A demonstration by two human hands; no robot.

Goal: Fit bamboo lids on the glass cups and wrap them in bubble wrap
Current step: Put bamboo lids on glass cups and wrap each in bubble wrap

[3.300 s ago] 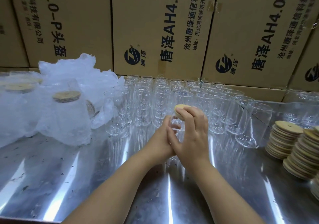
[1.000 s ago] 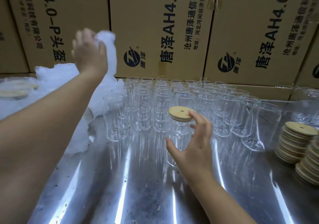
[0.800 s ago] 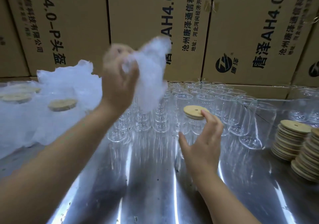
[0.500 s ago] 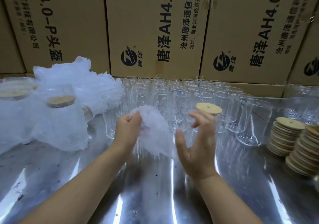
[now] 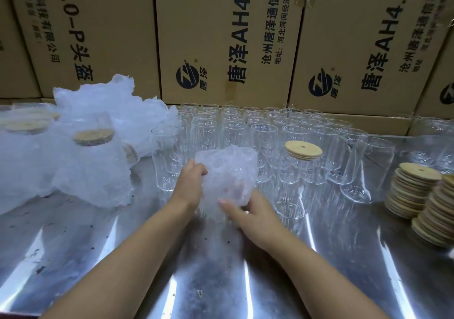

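A piece of bubble wrap (image 5: 227, 171) is held up above the steel table (image 5: 122, 257) in front of me. My left hand (image 5: 190, 186) grips its left edge. My right hand (image 5: 248, 216) holds its lower right part, thumb on the wrap. Just to the right stands a glass cup (image 5: 292, 195) capped with a bamboo lid (image 5: 303, 149), free of both hands. Behind it stand several rows of open glass cups (image 5: 231, 131).
Wrapped, lidded cups (image 5: 93, 168) and a heap of loose bubble wrap (image 5: 105, 104) fill the left side. Stacks of bamboo lids (image 5: 415, 188) sit at the right edge. Cardboard boxes (image 5: 221, 36) wall off the back.
My left hand pulled a bubble wrap piece from the left heap and brought it to the middle. My right hand let go of the lidded cup and took hold of the wrap.
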